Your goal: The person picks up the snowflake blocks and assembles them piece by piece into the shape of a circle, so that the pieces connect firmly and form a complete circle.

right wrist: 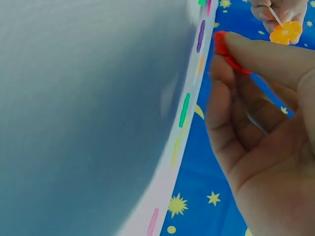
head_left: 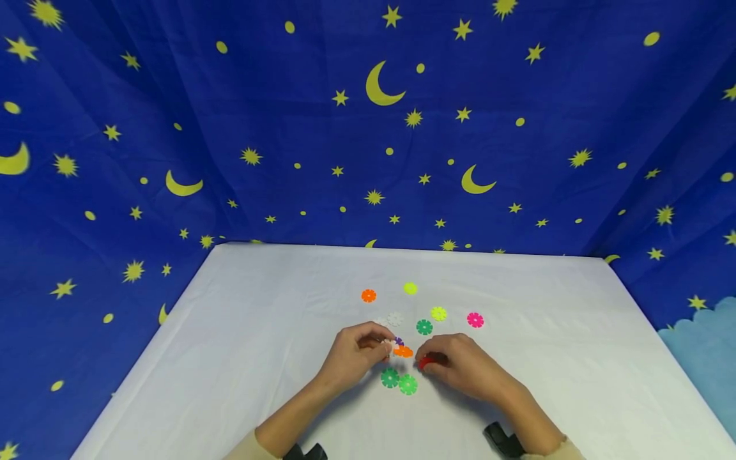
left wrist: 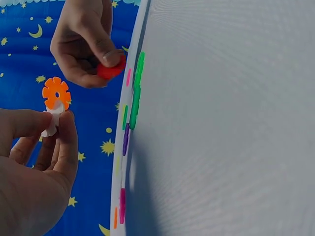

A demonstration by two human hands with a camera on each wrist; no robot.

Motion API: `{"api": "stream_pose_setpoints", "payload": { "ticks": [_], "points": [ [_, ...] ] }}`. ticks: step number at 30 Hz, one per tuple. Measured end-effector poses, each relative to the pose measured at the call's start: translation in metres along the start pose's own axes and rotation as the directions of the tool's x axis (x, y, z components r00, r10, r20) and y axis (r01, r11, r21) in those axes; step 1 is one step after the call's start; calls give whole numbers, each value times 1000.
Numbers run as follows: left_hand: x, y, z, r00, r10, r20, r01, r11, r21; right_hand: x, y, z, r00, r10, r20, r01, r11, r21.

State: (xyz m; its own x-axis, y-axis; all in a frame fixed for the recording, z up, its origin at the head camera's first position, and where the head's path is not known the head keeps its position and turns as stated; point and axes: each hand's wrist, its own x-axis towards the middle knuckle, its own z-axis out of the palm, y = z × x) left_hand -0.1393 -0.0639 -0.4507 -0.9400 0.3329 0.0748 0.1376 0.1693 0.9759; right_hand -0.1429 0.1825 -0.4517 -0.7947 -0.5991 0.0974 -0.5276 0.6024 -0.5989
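Note:
Between the thumb and fingers of my left hand (head_left: 353, 358) is a white notched plastic disc (left wrist: 51, 126). An orange notched disc (left wrist: 49, 92) is joined to it and stands up from its edge. My right hand (head_left: 468, 367) pinches a red notched disc (right wrist: 222, 45) between thumb and forefinger, a short way right of the orange one and apart from it. Both hands are raised above the white table. A teal disc (head_left: 390, 377) and a light green disc (head_left: 407, 384) lie side by side just in front of the hands. A purple disc (head_left: 399, 341) shows partly behind the orange one.
Beyond the hands, loose discs lie flat: white (head_left: 395, 319), teal (head_left: 424, 327), yellow (head_left: 439, 314), another yellow (head_left: 411, 289), orange (head_left: 368, 296) and pink (head_left: 475, 320). A blue star-patterned curtain (head_left: 276, 115) hangs behind the white table (head_left: 276, 287).

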Motion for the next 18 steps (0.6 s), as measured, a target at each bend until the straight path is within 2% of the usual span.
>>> {"api": "stream_pose_setpoints", "payload": {
  "ticks": [6, 11, 18],
  "points": [
    [0, 0, -1, 1000, 4, -8, -4, 1000, 5, 1, -5, -2, 995, 46, -83, -44, 998, 33],
    [0, -1, -1, 1000, 9, -8, -9, 1000, -4, 1, -8, -4, 991, 85, -104, -77, 994, 82],
    [0, -3, 0, 999, 25, -23, -26, 1000, -7, 0, -11, -7, 989, 58, -137, -34, 984, 174]
  ]
}}
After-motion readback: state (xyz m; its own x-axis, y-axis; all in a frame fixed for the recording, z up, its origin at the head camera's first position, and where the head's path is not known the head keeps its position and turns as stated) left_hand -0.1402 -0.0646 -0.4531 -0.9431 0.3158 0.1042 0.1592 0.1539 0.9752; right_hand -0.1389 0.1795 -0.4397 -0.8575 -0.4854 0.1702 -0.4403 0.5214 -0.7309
